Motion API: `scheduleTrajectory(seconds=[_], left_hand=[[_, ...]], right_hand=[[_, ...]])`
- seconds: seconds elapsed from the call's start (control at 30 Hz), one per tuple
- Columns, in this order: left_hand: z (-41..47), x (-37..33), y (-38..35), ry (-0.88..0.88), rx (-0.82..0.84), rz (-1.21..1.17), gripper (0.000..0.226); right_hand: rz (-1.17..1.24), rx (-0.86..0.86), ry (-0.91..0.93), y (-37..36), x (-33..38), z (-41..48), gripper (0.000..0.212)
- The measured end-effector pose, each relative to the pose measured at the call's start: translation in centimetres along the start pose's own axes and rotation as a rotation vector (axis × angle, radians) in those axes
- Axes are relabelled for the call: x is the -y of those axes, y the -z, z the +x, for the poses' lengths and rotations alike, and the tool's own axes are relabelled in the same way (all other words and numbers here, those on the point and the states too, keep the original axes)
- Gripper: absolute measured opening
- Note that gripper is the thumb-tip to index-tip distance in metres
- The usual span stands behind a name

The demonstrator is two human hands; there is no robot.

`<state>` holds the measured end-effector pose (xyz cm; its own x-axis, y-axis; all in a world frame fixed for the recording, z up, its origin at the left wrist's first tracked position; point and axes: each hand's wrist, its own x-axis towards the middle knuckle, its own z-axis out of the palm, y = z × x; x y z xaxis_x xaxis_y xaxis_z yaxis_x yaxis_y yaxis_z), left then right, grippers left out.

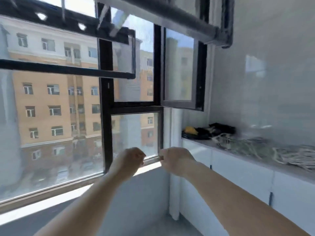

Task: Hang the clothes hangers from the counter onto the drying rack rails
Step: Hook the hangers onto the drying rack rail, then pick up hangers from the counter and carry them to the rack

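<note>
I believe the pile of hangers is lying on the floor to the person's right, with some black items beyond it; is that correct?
Not quite: the head view shows the pile of hangers lying on the white counter to the person's right, not on the floor. The black items do lie beyond it, nearer the window.

2 hands are counted, left hand (132, 159) and right hand (175, 159). 1 counter (201, 141), 1 drying rack (68, 69) and 1 blurred heap of hangers (255, 148), itself uncountable, are seen.
</note>
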<state>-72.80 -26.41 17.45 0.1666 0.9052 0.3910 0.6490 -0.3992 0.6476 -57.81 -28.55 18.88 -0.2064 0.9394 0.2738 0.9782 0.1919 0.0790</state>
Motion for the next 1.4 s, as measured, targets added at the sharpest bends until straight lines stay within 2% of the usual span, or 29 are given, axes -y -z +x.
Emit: scheduleTrajectory(seconds=[0.23,0.4,0.53,0.7,0.87,1.07,1.17,1.2,1.3,1.4], left_hand=[[1.0,-5.7,-15.7,-0.103,0.325,0.204,0.024],[3.0,-8.8,-24.2,-0.102,0.438,-0.044,0.018],[5.4,-10.5,-30.8,-0.071,0.484,-0.179,0.025],[9.2,-11.7,-40.6,-0.072,0.565,-0.207,0.023],[13.3,-16.0,-50.7,-0.095,0.657,-0.17,0.027],[18.6,-20.7,-58.1,-0.13,0.535,-0.148,0.016],[20.3,-20.8,-60.8,-0.145,0.491,-0.155,0.028],[20.9,-20.9,-61.5,-0.157,0.472,-0.128,0.033],[22.9,-21.4,-63.6,-0.189,0.411,-0.095,0.038],[25.3,-22.6,-65.3,-0.156,0.316,-0.046,0.036]], right_hand=[[0.166,0.055,-0.503,-2.7,-18.1,-11.7,0.029],[0.207,0.069,-0.767,-5.7,-25.4,-18.1,0.027],[0.196,0.034,-0.89,-7.7,-30.2,-19.7,0.027],[0.182,0.029,-0.927,-11.7,-37.2,-18.9,0.029],[0.171,0.003,-1.011,-13.4,-45.9,-17.4,0.029],[0.178,-0.088,-1.062,-17.7,-53.0,-17.0,0.031],[0.13,-0.09,-1.064,-20.4,-56.3,-16.0,0.033],[0.08,-0.119,-1.055,-20.9,-57.6,-15.1,0.032],[-0.056,-0.353,-0.953,-22.2,-61.5,-11.5,0.024],[-0.138,-0.377,-0.87,-22.0,-64.1,-7.6,0.027]])
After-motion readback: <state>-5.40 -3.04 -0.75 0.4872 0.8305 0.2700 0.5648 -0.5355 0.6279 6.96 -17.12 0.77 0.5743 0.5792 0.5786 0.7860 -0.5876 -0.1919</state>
